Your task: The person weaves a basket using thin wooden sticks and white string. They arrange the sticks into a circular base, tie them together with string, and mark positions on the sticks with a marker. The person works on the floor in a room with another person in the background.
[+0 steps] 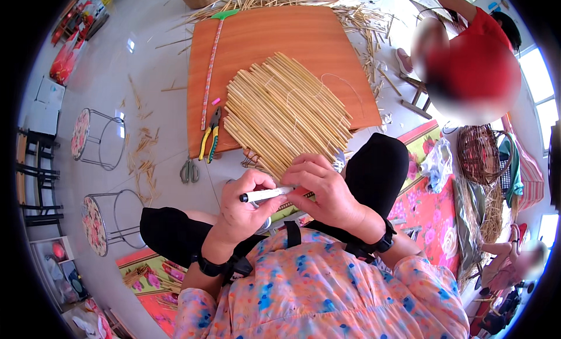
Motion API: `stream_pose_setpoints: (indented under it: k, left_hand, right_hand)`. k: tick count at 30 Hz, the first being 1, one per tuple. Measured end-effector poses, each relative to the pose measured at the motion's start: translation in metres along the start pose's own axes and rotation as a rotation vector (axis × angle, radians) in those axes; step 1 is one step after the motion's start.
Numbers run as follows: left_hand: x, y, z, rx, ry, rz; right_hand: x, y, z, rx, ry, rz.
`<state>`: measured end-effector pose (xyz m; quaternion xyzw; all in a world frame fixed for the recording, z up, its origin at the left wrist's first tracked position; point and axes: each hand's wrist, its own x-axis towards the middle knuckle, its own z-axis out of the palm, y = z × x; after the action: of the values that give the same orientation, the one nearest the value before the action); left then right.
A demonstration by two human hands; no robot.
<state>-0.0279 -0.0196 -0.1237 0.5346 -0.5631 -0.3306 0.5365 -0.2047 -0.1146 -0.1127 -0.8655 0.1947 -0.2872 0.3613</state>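
Observation:
A white marker pen point(264, 194) with a black end lies across my fingers above my lap. My left hand point(242, 207) is closed round its barrel. The fingers of my right hand point(327, 196) are pinched together at its other end; whether they hold a cap there is hidden. Just beyond my hands, a roughly round panel of straw-coloured stalks point(286, 108) lies on the orange-brown table point(263, 32), overhanging its near edge. A loose pale thread point(336, 77) runs over the panel. To its left are pliers point(211, 134) with yellow and green handles and a small pink piece point(216, 101).
A patterned stick with a green head point(213, 70) lies along the table's left side. Scissors point(189, 171) rest on the floor. Two round stools point(96, 222) stand left. Loose stalks point(374, 32) litter the floor behind. A person in red point(482, 64) sits at the right.

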Motion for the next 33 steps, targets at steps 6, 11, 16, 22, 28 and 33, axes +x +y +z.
stream_pose_setpoints:
  k: [6,11,16,22,28,33]
  left_hand:
    - [-0.009,0.006,0.008,-0.027,-0.092,-0.042]
    - [-0.013,0.005,0.006,0.069,0.009,0.036]
    - [-0.021,0.008,0.020,-0.079,0.240,0.135]
    - [-0.013,-0.004,0.053,0.226,0.098,0.321]
    - [0.017,-0.026,0.027,0.357,0.033,0.280]
    - [0.072,-0.140,-0.063,0.585,0.234,-0.087]
  right_hand:
    - [-0.022,0.003,0.001,0.008,-0.014,0.009]
    - [-0.033,-0.002,-0.010,-0.099,0.114,0.008]
    - [-0.049,-0.005,-0.019,0.018,0.271,0.190]
    - [-0.057,0.007,0.013,1.116,0.188,0.469]
    - [-0.060,0.035,0.009,1.161,0.352,0.712]
    - [-0.047,0.044,0.009,1.156,0.279,0.711]
